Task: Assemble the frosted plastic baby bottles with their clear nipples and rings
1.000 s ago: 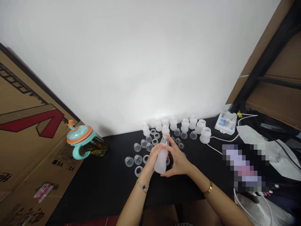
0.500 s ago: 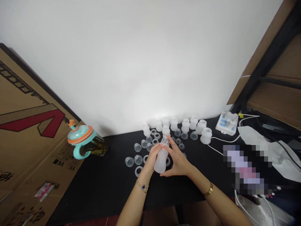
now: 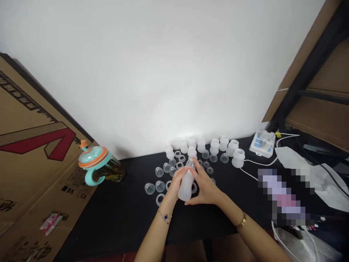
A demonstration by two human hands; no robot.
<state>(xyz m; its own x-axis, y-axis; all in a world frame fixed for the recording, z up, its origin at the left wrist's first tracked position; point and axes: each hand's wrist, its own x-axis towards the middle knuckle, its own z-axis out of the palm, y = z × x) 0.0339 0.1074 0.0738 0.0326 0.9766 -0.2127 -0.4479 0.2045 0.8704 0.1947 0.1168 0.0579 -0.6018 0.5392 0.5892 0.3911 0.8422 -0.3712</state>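
Black table (image 3: 109, 218) spanning lower frame; left hand (image 3: 173, 185) and right hand (image 3: 206, 186) gripping one bottle (image 3: 185, 188), likely for steadiness; caps (image 3: 159, 186) lying lower centre, seemingly spread for reach.

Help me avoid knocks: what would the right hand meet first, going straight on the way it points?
The held white bottle, most likely: the right hand points forward and leftward, straight at it. Next, perhaps the left hand; depth is unclear.

On the table (image 3: 120, 218), bottles (image 3: 201, 145) and caps (image 3: 159, 186) sit between jug (image 3: 113, 170), left, and power strip (image 3: 261, 144), right.
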